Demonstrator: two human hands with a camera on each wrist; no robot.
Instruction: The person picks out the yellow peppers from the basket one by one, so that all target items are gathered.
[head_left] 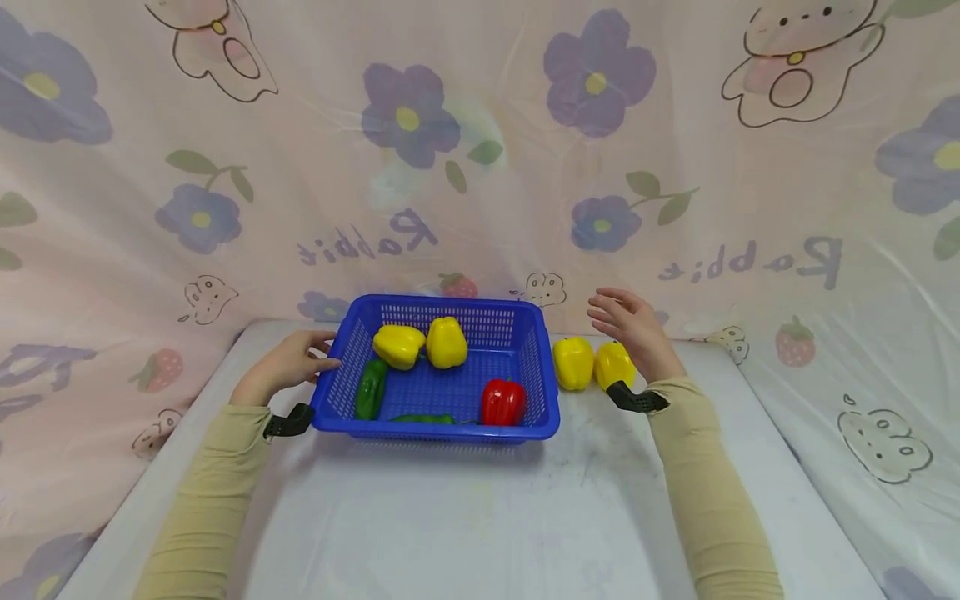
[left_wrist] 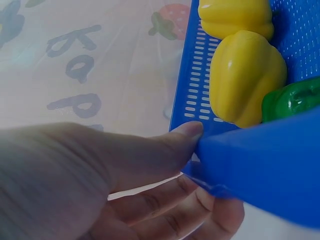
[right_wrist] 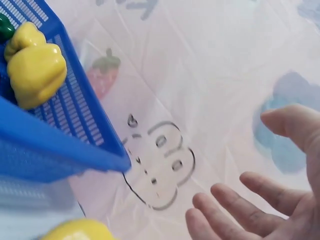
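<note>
Blue plastic basket (head_left: 457, 430), one, oblong, with slotted walls; positioned toward the back of the table, about midway across. Whether its base rests fully on the tabletop cannot be told.

Contents: two yellow peppers (head_left: 447, 342), side by side at the back left; one upright green pepper (head_left: 371, 390) near the left wall; one lengthwise green pepper (head_left: 423, 419), partly hidden by the front rim; one red pepper (head_left: 503, 402), front right corner.

Left hand (head_left: 287, 364): clamped on the basket's left rim, thumb over the top, fingers curled beneath.

Right hand (head_left: 633, 329): fingers apart and extended, holding nothing, clear of the basket.

Outside the basket, just beside its right wall: two loose yellow peppers (head_left: 573, 363), near the right hand.

Surroundings: white table (head_left: 465, 517); beige sleeves (head_left: 206, 500); black wrist pieces (head_left: 291, 421); pale curtain (head_left: 495, 208) behind, printed with purple flowers, strawberries, rabbits and mirrored "Rabbit" lettering.
</note>
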